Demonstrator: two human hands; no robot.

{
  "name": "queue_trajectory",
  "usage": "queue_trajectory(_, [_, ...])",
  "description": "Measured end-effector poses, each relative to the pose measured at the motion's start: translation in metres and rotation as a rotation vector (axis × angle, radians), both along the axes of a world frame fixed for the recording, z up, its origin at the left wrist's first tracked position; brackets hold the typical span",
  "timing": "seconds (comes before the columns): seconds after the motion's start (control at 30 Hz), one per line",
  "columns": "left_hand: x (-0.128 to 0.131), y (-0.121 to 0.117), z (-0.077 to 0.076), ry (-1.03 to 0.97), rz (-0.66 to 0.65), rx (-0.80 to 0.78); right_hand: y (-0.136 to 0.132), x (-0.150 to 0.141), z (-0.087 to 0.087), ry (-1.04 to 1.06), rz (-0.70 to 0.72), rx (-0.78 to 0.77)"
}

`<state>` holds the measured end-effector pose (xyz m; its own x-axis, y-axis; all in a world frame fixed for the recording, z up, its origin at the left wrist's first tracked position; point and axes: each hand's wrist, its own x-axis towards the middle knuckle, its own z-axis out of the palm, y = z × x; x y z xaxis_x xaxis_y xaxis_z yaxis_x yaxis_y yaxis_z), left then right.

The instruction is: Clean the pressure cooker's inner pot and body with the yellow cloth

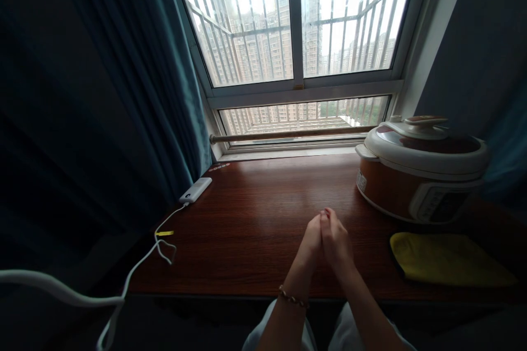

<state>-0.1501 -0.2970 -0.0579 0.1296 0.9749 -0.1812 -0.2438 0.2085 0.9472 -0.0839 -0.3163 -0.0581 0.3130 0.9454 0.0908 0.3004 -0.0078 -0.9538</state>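
My left hand [310, 238] and my right hand [335, 238] are clasped against each other, just over the dark red wooden table [255, 219]. Their fingers are closed together, and the palms face inward. Whether anything lies between them is hidden. A beaded bracelet [293, 298] circles my left wrist. To the right of my right hand lies a folded yellow cloth [444, 259] with a dark edge.
A brown and white electric cooker [405, 186] with its lid on stands at the right. On the left, a white power bank [196, 191] has a white cable [140, 263] plugged in, with a yellow tag [165, 233]. A blue curtain [164, 66] hangs beside the barred window [247, 27].
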Motion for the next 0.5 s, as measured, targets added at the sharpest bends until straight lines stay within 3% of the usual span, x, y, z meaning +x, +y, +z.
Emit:
queue_trajectory(0.13, [-0.006,-0.008,-0.002,0.607,0.113,0.158,0.003,0.026,-0.006,-0.325,-0.203,-0.104])
queue_trajectory(0.2, [-0.006,-0.013,-0.004,0.899,0.104,0.242,0.006,0.039,-0.012,-0.483,-0.278,-0.155])
queue_trajectory(0.37, [-0.003,-0.019,-0.008,0.979,-0.076,0.38,0.013,0.064,-0.027,-0.626,-0.384,-0.344])
queue_trajectory(0.5, [-0.002,-0.023,-0.003,1.138,-0.253,0.398,0.015,0.068,-0.031,-0.642,-0.268,-0.541])
